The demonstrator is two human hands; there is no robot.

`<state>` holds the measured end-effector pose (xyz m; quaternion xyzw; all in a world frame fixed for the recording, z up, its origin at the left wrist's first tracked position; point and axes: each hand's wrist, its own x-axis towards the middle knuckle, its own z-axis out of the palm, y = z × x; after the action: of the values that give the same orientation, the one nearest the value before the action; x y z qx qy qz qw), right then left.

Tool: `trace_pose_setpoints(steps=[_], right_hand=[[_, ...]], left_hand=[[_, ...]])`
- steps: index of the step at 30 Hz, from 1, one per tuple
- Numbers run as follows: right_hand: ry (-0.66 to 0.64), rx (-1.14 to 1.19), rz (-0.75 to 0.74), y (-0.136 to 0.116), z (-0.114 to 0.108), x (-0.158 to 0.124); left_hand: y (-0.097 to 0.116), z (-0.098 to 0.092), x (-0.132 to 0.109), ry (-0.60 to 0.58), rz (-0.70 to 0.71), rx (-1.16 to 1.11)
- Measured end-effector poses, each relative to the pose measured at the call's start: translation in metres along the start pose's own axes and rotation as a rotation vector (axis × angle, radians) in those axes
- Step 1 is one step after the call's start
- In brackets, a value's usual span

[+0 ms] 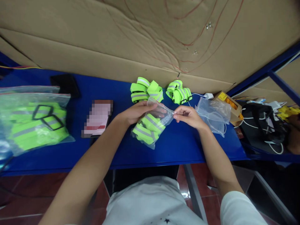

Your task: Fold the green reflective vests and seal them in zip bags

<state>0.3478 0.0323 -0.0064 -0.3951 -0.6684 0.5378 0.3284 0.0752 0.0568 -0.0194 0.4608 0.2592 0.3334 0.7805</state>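
A clear zip bag [167, 116] with a folded neon-green reflective strap [150, 128] inside is held above the blue table. My left hand [142, 112] holds the bag's left side, its fingers partly seen through the plastic. At the bag's upper right corner, my right hand [187, 116] pinches the edge between thumb and fingers. Behind the bag lie coiled neon-green straps with silver stripes, one pile [142, 89] beyond my left hand and another bundle [179, 92] beyond my right hand.
A large zip bag of green straps [39, 125] lies at the left, near a phone [97, 117] and a dark flat object [65, 85]. Empty clear bags [212, 114] and a small cardboard box [228, 104] are at the right. A cardboard wall [93, 40] backs the blue table [182, 148].
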Motion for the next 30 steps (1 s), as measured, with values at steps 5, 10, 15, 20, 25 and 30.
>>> trace_pose_setpoints(steps=[5, 10, 15, 20, 25, 30], right_hand=[[0.088, 0.027, 0.006, 0.005, 0.003, 0.005], [0.172, 0.082, 0.026, 0.009, 0.008, 0.011], [0.183, 0.111, 0.105, 0.007, 0.009, 0.011], [0.141, 0.083, 0.167, 0.002, 0.006, 0.009], [0.204, 0.036, 0.136, 0.001, 0.005, 0.008], [0.310, 0.000, 0.111, 0.005, 0.012, 0.010]], left_hand=[[-0.002, 0.002, 0.005, 0.056, -0.021, -0.082], [-0.009, 0.008, 0.011, 0.257, 0.032, -0.020], [-0.010, 0.014, 0.013, 0.341, 0.121, 0.048], [-0.006, 0.016, 0.011, 0.342, 0.118, 0.060], [-0.005, 0.014, 0.011, 0.347, 0.145, 0.052], [-0.009, 0.017, 0.011, 0.365, 0.117, 0.054]])
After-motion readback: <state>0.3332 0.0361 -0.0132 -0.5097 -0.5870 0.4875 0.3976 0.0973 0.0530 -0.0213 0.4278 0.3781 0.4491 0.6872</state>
